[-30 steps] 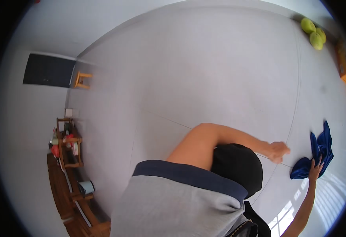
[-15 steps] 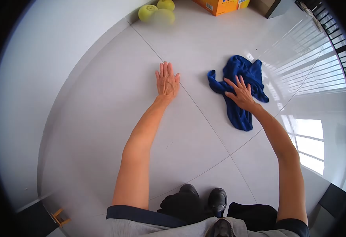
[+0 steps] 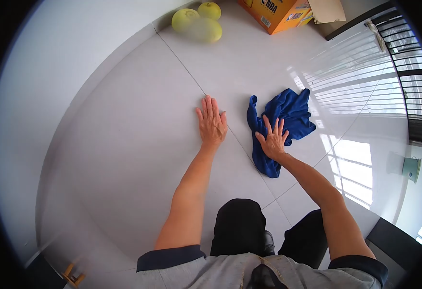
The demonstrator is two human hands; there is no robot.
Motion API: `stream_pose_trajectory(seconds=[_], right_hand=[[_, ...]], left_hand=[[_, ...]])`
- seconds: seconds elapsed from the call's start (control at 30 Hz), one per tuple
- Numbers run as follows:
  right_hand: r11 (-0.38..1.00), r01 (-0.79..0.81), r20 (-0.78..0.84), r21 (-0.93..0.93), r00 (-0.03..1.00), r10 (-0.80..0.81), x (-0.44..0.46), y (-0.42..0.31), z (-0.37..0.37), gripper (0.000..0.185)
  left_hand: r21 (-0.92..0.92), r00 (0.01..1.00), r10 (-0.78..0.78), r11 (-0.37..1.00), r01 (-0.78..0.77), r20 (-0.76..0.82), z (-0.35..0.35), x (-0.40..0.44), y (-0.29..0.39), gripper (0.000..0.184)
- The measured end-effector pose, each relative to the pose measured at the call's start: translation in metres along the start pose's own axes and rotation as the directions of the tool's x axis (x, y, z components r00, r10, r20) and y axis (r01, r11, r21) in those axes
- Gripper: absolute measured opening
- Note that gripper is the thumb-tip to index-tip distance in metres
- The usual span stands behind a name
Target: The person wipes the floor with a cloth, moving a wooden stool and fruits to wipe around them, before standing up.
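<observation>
A crumpled dark blue cloth [image 3: 292,113] lies on the pale grey tiled floor [image 3: 138,125], right of centre. Pressed down on its left part is my right hand [image 3: 273,138], fingers spread and palm flat. My left hand [image 3: 213,124] rests flat on the bare tile to the left of the cloth, fingers stretched forward, holding nothing. A gap of floor with a tile seam separates that hand from the cloth. The cloth under my right palm is hidden.
Yellow-green round fruits [image 3: 206,30] sit against the wall base at the top. An orange cardboard box [image 3: 280,14] stands to their right. A barred window or door [image 3: 408,62] borders the far right, near a small green container [image 3: 411,168]. My knees [image 3: 240,224] are bent below.
My right hand and the cloth have shifted left and nearer to me in view. The left hand also appears lower and slightly right. The camera view has shifted, and my knees show more.
</observation>
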State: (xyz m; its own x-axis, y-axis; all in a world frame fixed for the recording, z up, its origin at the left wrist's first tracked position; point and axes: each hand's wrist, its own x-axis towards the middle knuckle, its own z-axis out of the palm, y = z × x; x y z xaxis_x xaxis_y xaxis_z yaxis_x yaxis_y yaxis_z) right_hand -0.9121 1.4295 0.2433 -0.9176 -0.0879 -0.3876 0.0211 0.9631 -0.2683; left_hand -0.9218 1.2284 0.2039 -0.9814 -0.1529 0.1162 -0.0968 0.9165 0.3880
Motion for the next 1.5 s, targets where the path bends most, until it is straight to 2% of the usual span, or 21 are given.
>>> stream_pose_trajectory(seconds=[0.1, 0.2, 0.27, 0.37, 0.43, 0.53, 0.6, 0.67, 0.73, 0.8, 0.87, 0.93, 1.0, 1.13, 1.2, 1.27, 1.4, 1.43, 1.5], right_hand=[[0.993, 0.116, -0.024, 0.037, 0.993, -0.115, 0.04, -0.006, 0.001, 0.059], [0.97, 0.241, -0.065, 0.011, 0.969, -0.24, 0.1, -0.04, 0.002, 0.055], [0.935, 0.353, -0.029, -0.025, 0.935, -0.354, 0.133, -0.072, 0.002, 0.054], [0.824, 0.558, 0.125, -0.097, 0.828, -0.546, 0.165, -0.134, -0.001, 0.054], [0.735, 0.666, 0.153, -0.131, 0.746, -0.649, 0.17, -0.166, 0.009, 0.054], [0.648, 0.755, 0.094, -0.1, 0.655, -0.749, 0.172, -0.152, 0.009, 0.051], [0.61, 0.786, 0.04, -0.1, 0.616, -0.787, 0.166, -0.102, -0.005, 0.051], [0.701, 0.702, 0.055, -0.128, 0.711, -0.701, 0.161, -0.042, -0.033, 0.051], [0.805, 0.553, -0.02, -0.212, 0.822, -0.57, 0.173, 0.007, -0.051, 0.051], [0.843, 0.482, -0.071, -0.24, 0.857, -0.51, 0.205, 0.015, -0.061, 0.052], [0.855, 0.458, -0.069, -0.244, 0.871, -0.486, 0.252, -0.004, -0.067, 0.056], [0.866, 0.449, -0.133, -0.221, 0.866, -0.483, 0.306, -0.034, -0.069, 0.058], [0.905, 0.378, -0.152, -0.195, 0.9, -0.409, 0.344, -0.068, -0.074, 0.063], [0.915, 0.339, -0.107, -0.218, 0.924, -0.368, 0.373, -0.095, -0.085, 0.068], [0.909, 0.35, -0.089, -0.225, 0.922, -0.377, 0.373, -0.094, -0.088, 0.071], [0.857, 0.452, -0.099, -0.248, 0.868, -0.486, 0.36, -0.073, -0.084, 0.069], [0.727, 0.64, -0.02, -0.249, 0.747, -0.664, 0.284, 0.024, -0.089, 0.061], [0.738, 0.623, -0.038, -0.258, 0.757, -0.652, 0.275, 0.049, -0.097, 0.061], [0.698, 0.651, 0.064, -0.297, 0.743, -0.666, 0.263, 0.103, -0.11, 0.058]], left_hand=[[-0.014, 1.0, 0.001, 1.0, -0.001, 0.002, 0.011, -0.007, 0.004, 0.055], [0.025, 1.0, 0.003, 1.0, -0.004, 0.022, 0.018, -0.006, 0.003, 0.054], [0.052, 1.0, 0.007, 0.999, -0.008, 0.022, 0.021, -0.007, 0.002, 0.053], [0.063, 0.999, 0.008, 0.998, -0.011, 0.049, 0.02, -0.004, 0.006, 0.051], [0.061, 0.998, -0.028, 0.998, 0.024, 0.063, 0.02, -0.009, 0.005, 0.05], [0.037, 0.999, -0.026, 0.999, 0.024, 0.043, 0.026, -0.009, 0.003, 0.051], [0.083, 0.996, -0.04, 0.996, 0.033, 0.081, 0.024, -0.008, 0.005, 0.052], [0.026, 0.999, -0.03, 0.999, 0.029, 0.034, 0.019, -0.007, 0.007, 0.053], [0.028, 0.997, -0.05, 0.998, 0.048, 0.054, 0.019, -0.007, 0.007, 0.054], [0.053, 0.998, -0.034, 0.998, 0.031, 0.057, 0.016, -0.007, 0.009, 0.057], [0.057, 0.998, -0.044, 0.997, 0.042, 0.042, 0.019, -0.006, 0.008, 0.056], [0.038, 0.998, -0.046, 0.998, 0.044, 0.045, 0.019, -0.006, 0.007, 0.056], [0.05, 0.997, -0.057, 0.997, 0.054, 0.049, 0.018, -0.005, 0.007, 0.056], [0.06, 0.999, -0.048, 0.997, 0.047, 0.02, 0.02, -0.006, 0.008, 0.055], [0.039, 0.998, -0.059, 0.998, 0.059, -0.002, 0.022, -0.007, 0.007, 0.052], [-0.013, 0.999, -0.04, 0.999, 0.04, -0.001, 0.023, -0.009, 0.009, 0.05], [0.007, 0.999, -0.03, 1.0, 0.03, -0.026, 0.02, -0.007, 0.012, 0.049], [0.018, 0.998, -0.056, 0.998, 0.057, -0.026, 0.019, -0.006, 0.012, 0.049], [0.031, 0.999, -0.048, 0.998, 0.048, -0.024, 0.018, -0.006, 0.015, 0.049]])
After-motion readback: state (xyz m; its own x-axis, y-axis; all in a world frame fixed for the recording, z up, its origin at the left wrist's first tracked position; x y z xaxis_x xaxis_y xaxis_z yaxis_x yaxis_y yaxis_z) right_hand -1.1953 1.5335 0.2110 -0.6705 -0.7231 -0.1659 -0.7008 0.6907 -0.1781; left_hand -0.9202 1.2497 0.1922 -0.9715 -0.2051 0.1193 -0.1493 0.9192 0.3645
